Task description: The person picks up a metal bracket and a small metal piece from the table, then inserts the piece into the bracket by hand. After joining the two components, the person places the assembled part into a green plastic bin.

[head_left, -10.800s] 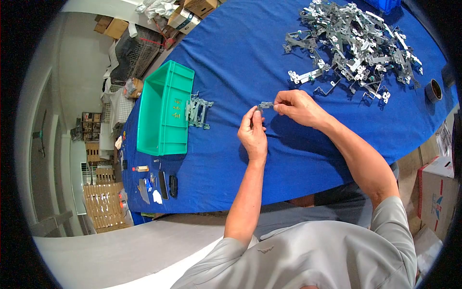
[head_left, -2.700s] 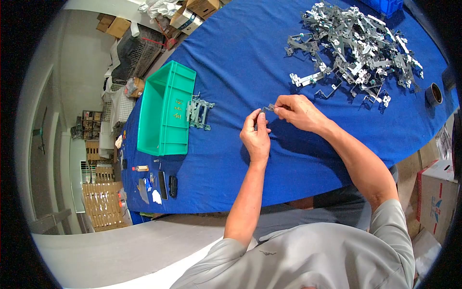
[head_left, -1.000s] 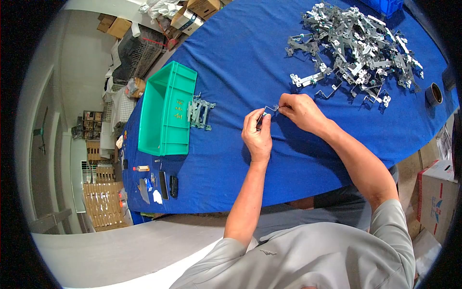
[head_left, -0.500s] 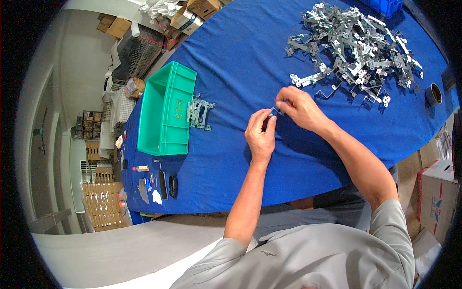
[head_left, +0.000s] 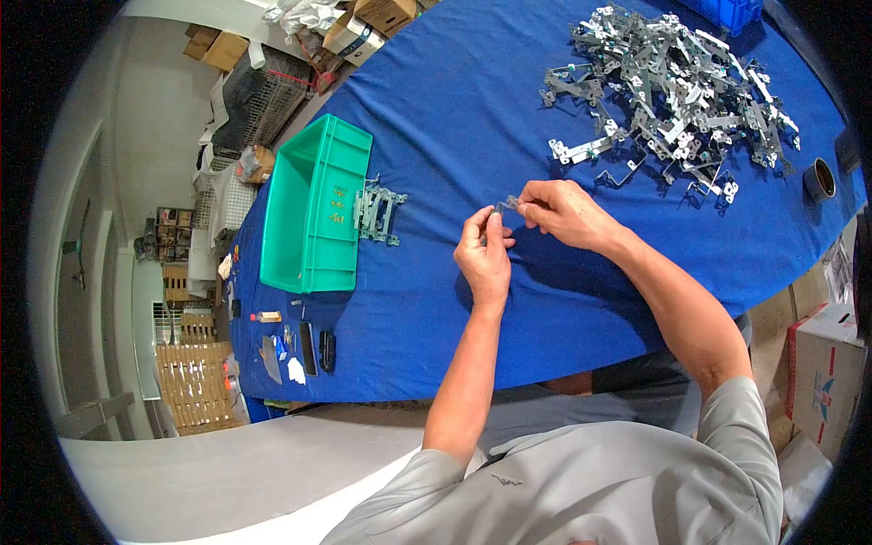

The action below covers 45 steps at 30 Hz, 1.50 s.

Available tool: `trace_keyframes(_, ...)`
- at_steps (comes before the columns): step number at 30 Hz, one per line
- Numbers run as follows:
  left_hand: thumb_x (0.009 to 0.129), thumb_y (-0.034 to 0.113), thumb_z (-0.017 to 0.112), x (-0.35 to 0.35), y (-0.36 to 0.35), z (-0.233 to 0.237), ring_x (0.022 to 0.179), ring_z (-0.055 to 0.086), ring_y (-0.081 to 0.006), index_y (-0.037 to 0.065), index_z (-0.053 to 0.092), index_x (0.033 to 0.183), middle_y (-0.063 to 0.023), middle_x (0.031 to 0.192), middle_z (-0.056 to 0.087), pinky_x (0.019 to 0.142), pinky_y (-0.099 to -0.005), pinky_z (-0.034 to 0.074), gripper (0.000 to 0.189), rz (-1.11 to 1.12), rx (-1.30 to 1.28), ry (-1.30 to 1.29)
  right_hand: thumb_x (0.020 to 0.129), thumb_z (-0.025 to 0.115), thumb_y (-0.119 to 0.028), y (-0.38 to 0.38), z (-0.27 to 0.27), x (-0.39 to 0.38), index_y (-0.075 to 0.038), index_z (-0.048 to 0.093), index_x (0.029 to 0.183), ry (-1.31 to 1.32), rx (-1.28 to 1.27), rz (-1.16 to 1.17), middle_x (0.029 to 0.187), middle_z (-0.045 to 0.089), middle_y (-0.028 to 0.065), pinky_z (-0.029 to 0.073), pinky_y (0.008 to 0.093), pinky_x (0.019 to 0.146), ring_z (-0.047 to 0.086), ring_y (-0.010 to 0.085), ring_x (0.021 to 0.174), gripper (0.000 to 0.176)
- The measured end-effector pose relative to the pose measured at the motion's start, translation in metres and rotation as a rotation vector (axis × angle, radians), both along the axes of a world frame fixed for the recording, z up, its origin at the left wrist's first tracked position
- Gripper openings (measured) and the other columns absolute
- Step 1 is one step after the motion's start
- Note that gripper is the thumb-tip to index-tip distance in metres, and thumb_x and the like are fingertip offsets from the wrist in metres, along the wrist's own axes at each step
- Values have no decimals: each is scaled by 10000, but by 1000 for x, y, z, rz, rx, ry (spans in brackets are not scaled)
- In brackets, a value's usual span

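Observation:
Between my two hands is a small metal bracket, mostly covered by the fingers. My left hand pinches its near end between thumb and fingertips. The fingers of my right hand are closed on its other end. Beyond my right hand lies a large heap of metal brackets, tangled together on the blue cloth. To the left, a small group of similar brackets lies side by side against a green plastic bin.
A dark round tin stands at the right edge, and a blue crate at the far edge. Left of my arms lie a black case, a dark strip and a small bottle. A carton sits at the right.
The bracket shows more clearly between my fingertips now. My left hand has shifted slightly left, and my right fingers have come down onto the bracket.

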<state>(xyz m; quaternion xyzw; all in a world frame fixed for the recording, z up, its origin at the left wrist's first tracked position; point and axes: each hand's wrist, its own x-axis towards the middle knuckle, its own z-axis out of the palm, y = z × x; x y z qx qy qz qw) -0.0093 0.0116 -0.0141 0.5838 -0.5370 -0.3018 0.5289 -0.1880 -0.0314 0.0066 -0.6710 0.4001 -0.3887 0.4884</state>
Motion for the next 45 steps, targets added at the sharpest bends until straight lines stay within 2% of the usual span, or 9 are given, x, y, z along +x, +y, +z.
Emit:
trace_keyframes(5,991,120,666,1,-1,-1,737,656,-106,-17,686,1131,-69,946,689,610,-252,562,196,31,-65,-108,916,629,-200,0,-1,-3,14,669,888,155,-199,-84,752,676,223,515,482,649,690,400,727,220)
trace_keyframes(11,930,52,722,2,-2,-3,713,622,-90,-2,699,1111,-60,1031,673,615,-244,530,190,-5,-202,-267,879,671,-150,0,-6,-2,9,659,879,151,-184,-129,745,667,219,519,483,652,687,419,755,160)
trace_keyframes(17,915,53,734,-2,-1,4,841,673,-130,-5,716,1086,-88,1067,696,704,-266,562,182,-23,-239,-321,881,677,-146,2,-4,0,13,657,883,1,-99,-136,775,682,214,524,482,659,688,416,744,160)
trace_keyframes(20,907,48,737,-5,1,10,898,684,-150,-2,724,1079,-100,1082,707,749,-280,568,180,-61,-190,-309,891,672,-157,-3,-7,-2,13,653,903,154,-203,-94,788,692,199,519,468,646,684,389,710,172)
trace_keyframes(23,900,56,743,-7,2,11,876,684,-150,8,731,1073,-92,1042,717,748,-279,566,179,-64,-223,-337,900,671,-175,-5,-21,0,16,657,917,136,-419,-200,765,690,171,509,443,628,669,355,675,192)
trace_keyframes(26,949,85,703,-2,-1,4,833,687,-142,-3,715,1100,-93,995,718,711,-271,574,175,-80,-247,-418,917,655,-186,-7,-11,1,22,667,902,-39,-348,-280,739,681,148,508,406,617,666,285,668,208)
trace_keyframes(29,1007,119,638,0,1,0,774,682,-130,-22,679,1138,-92,963,709,653,-261,580,197,5,53,-13,935,634,-195,-7,-6,-1,19,681,915,-149,53,-139,727,677,132,507,381,617,664,232,670,220)
trace_keyframes(30,1042,144,589,0,0,-1,740,675,-122,-39,645,1164,-91,954,696,611,-255,581,226,-10,2,27,944,615,-195,-4,-1,-2,22,684,925,-125,73,-94,731,678,139,503,371,615,664,206,669,229)
trace_keyframes(45,1022,134,624,1,0,-2,758,678,-115,-31,666,1157,-82,946,701,622,-250,577,218,-6,-7,-35,923,634,-208,0,4,-3,39,681,914,89,-73,-47,718,662,207,491,452,623,670,350,664,252)
